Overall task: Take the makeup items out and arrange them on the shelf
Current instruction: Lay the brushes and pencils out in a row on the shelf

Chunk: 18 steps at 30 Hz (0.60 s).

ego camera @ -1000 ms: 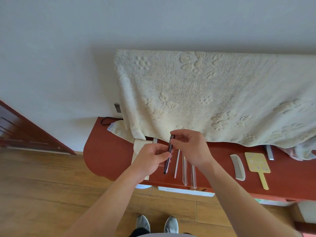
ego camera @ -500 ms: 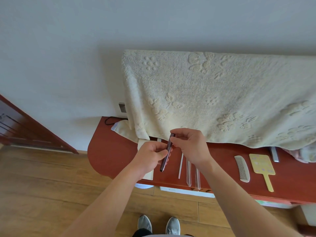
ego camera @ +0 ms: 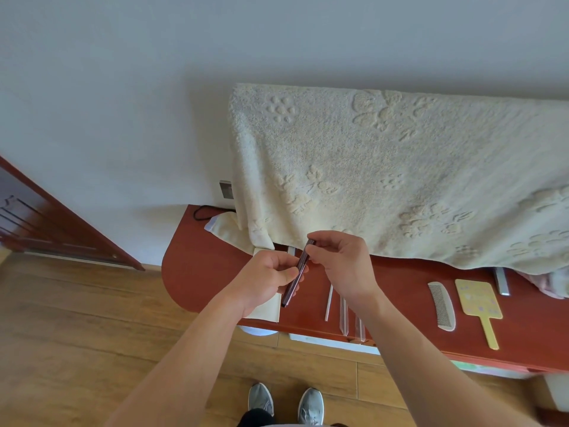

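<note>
A slim dark makeup pencil [ego camera: 288, 296] is held above the red-brown shelf [ego camera: 197, 272]. My left hand [ego camera: 264, 280] grips its middle, and my right hand [ego camera: 340, 265] pinches its upper end. Three thin clear sticks [ego camera: 328, 303] lie side by side on the shelf below my right wrist. A cream pouch [ego camera: 268, 311] lies flat under my left hand, partly hidden by it. Farther right rest a white comb [ego camera: 441, 306] and a yellow hand mirror [ego camera: 478, 305].
A large cream towel [ego camera: 400, 174] hangs down over the back of the shelf and covers whatever stands behind it. A grey bar [ego camera: 501, 280] pokes out under its hem. A black cable [ego camera: 201, 211] loops at the shelf's left end. Wooden floor and my shoes [ego camera: 286, 403] are below.
The pencil has tilted a little and my hands have drifted slightly right and down in the view. Both hands keep their hold on it.
</note>
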Each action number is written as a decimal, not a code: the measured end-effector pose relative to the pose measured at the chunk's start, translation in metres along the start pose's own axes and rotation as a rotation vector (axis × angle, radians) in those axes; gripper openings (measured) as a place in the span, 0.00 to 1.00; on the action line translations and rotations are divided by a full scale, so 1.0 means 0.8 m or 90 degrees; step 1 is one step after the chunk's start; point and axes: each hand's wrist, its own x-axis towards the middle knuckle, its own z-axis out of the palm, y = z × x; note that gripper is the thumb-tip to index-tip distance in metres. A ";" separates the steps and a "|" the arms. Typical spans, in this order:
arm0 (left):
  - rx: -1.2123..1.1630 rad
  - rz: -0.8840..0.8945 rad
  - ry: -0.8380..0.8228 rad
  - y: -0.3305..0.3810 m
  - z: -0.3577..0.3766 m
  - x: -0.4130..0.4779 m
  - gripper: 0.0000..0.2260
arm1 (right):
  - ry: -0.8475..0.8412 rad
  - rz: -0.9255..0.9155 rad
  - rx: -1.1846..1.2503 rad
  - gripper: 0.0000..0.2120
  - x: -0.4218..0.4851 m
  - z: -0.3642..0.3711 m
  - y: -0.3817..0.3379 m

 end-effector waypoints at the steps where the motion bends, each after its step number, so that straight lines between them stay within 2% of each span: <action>1: 0.004 -0.001 -0.002 0.000 -0.002 0.000 0.09 | 0.000 0.004 0.001 0.08 0.000 0.003 0.001; 9: 0.019 -0.013 -0.008 0.001 -0.021 0.001 0.09 | 0.009 0.007 0.017 0.09 0.004 0.019 0.000; 13: 0.076 -0.063 -0.021 -0.019 -0.035 -0.011 0.08 | 0.105 0.016 0.084 0.09 0.031 -0.004 -0.018; 18: -0.030 -0.071 0.054 -0.049 -0.046 -0.017 0.08 | 0.045 0.019 -0.059 0.09 0.058 -0.015 -0.002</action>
